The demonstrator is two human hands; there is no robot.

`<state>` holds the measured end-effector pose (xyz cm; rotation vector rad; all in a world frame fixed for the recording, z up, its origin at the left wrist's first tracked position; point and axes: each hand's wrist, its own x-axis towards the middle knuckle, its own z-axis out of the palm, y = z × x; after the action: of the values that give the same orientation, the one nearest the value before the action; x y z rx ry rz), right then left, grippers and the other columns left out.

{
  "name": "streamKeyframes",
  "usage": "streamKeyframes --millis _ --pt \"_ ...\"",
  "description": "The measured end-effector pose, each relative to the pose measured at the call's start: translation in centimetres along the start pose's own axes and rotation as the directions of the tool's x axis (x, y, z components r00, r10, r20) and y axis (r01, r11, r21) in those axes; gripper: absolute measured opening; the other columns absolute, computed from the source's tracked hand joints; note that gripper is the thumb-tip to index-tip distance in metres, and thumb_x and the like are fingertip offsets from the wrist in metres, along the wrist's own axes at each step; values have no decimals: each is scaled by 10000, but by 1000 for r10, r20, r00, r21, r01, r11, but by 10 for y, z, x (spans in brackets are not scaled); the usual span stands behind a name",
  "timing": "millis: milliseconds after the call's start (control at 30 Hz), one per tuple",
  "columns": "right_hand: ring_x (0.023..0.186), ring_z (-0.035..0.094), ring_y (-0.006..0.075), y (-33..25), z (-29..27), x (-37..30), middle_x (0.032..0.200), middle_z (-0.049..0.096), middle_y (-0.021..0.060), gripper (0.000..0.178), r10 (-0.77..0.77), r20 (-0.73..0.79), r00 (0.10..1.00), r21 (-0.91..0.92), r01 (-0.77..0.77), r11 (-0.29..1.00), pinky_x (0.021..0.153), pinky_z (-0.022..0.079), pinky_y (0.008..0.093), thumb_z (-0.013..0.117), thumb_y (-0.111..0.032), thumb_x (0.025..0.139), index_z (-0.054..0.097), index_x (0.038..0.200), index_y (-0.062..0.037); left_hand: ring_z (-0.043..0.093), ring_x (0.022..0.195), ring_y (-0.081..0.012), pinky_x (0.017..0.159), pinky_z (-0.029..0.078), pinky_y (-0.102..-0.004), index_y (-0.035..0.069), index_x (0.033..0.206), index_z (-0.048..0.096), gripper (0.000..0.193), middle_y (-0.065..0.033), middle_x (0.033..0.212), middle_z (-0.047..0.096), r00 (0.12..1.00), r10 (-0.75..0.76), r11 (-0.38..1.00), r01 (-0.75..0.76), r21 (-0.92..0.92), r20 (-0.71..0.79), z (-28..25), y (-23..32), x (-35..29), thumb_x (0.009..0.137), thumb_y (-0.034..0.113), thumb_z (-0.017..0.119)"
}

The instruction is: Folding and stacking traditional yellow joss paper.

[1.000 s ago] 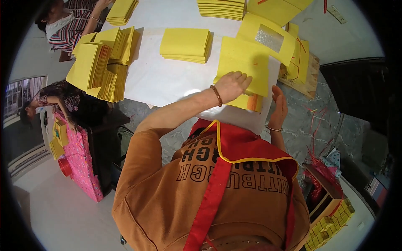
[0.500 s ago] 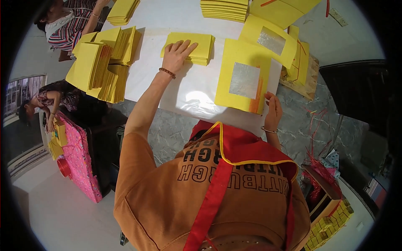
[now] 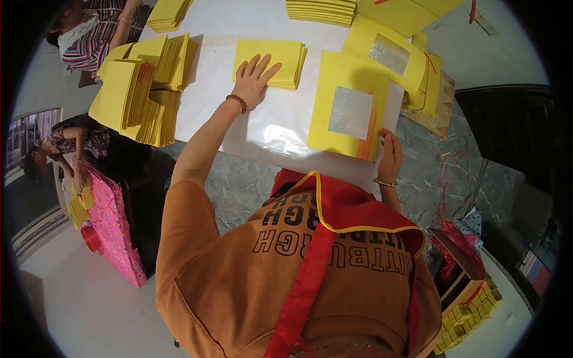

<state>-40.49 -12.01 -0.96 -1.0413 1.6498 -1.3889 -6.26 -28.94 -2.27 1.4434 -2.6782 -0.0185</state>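
Two hands are at work on the white table (image 3: 239, 95), and you can follow each one plainly. Your left hand (image 3: 253, 77) lies flat with its fingers spread wide on a low stack of plain yellow paper sheets (image 3: 280, 59), pressing on its near left corner and gripping nothing. That stack sits toward the far side of the table, square-cut and even at the edges, all one bright yellow.

Your right hand (image 3: 389, 156) is at the near right corner of the large yellow sheet (image 3: 334, 89), with thumb and fingertips pinched on its edge. This sheet lies flat just right of the stack, apart from it, and is much bigger. It carries a square silver foil patch (image 3: 350, 112) near its middle and a narrow orange strip (image 3: 369, 132) along the right side of the foil. It rests partly on a shiny clear plastic layer (image 3: 274, 134) that covers the table in front of you.

Behind it another foil-marked yellow sheet (image 3: 388, 51) lies tilted on a pile. At the left side of the table, fanned heaps of yellow sheets (image 3: 143, 89) stand bunched together. One more flat stack (image 3: 319, 11) lies at the far edge. Near the left rim, another person (image 3: 65, 146) bends beside a pink patterned box (image 3: 113, 232).
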Motion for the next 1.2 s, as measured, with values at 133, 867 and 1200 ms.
streamKeyframes --millis 133,867,1200 --pt "1007 513 180 4 -4 8 1062 561 101 229 -106 17 994 -57 107 993 881 383 271 459 -102 893 572 1054 15 250 1273 -305 1029 196 -480 285 1349 290 730 -84 1395 271 998 60 997 -60 -47 -3 -8 -4 2 715 69 580" --pt "1092 445 259 34 -10 29 1155 511 109 196 -132 182 974 -174 164 971 947 322 359 657 -187 731 655 906 -99 475 969 -228 816 363 -358 107 1093 565 420 -61 1121 531 841 537 771 -518 -370 -59 -59 169 0 724 282 665" --pt "1068 473 221 38 -8 30 1119 514 113 190 -5 218 976 119 -22 993 924 340 317 663 -183 731 647 889 -78 555 699 -254 638 465 -335 35 791 624 150 -92 751 601 910 403 719 -384 -579 -103 -55 171 6 813 166 554"
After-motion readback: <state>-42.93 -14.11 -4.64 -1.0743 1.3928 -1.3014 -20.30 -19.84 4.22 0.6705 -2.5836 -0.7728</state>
